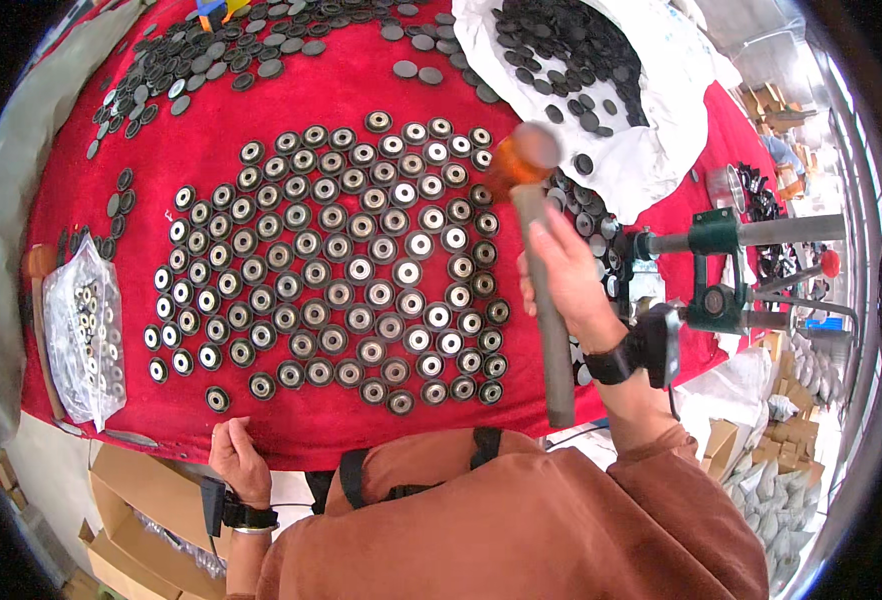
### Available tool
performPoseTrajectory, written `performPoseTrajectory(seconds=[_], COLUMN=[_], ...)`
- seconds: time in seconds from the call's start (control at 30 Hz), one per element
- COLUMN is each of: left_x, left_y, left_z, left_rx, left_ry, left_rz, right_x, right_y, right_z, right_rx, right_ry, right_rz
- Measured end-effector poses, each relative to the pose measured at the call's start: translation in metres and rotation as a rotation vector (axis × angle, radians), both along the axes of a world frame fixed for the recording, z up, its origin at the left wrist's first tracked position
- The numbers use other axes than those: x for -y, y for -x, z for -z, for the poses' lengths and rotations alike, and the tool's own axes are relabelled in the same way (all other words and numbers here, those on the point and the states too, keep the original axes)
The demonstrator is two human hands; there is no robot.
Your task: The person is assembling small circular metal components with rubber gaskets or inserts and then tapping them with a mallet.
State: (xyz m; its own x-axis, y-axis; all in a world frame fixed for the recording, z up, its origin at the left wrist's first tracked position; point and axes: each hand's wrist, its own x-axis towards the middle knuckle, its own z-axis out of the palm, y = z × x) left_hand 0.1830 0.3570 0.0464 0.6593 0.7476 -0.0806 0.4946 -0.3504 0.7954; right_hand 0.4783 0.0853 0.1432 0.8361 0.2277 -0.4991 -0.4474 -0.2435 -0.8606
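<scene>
My right hand (563, 275) grips the grey handle of a mallet (541, 290) whose orange head is raised and blurred over the right side of the rows. Several dark round discs with pale centres (346, 265) lie in tidy rows on the red cloth (291, 425). My left hand (238, 460) rests on the near edge of the table, fingers curled against the cloth, holding nothing I can see. Both wrists wear black bands.
Loose dark discs (216, 50) lie heaped at the far left, more on a white sheet (651, 120) at the far right. A clear bag of small parts (86, 335) lies left. A green clamp press (716, 270) stands right. Cardboard boxes (146, 510) sit below.
</scene>
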Motion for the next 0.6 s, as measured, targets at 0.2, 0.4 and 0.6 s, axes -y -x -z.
performPoseTrajectory(seconds=[0.2,0.4,0.6], left_x=[0.019,0.052,0.066], left_y=[-0.030,-0.085,-0.095], left_z=[-0.049,-0.081,-0.080], left_rx=[0.090,0.165,0.169], left_ry=[0.044,0.380,0.421], left_rz=[0.227,0.586,0.701], right_x=[0.005,-0.007,-0.008], right_y=[0.004,-0.003,-0.023], right_z=[0.007,-0.009,0.034], right_rx=[0.081,0.199,0.009], right_ry=[-0.103,-0.209,-0.018], right_rz=[0.158,0.210,0.172])
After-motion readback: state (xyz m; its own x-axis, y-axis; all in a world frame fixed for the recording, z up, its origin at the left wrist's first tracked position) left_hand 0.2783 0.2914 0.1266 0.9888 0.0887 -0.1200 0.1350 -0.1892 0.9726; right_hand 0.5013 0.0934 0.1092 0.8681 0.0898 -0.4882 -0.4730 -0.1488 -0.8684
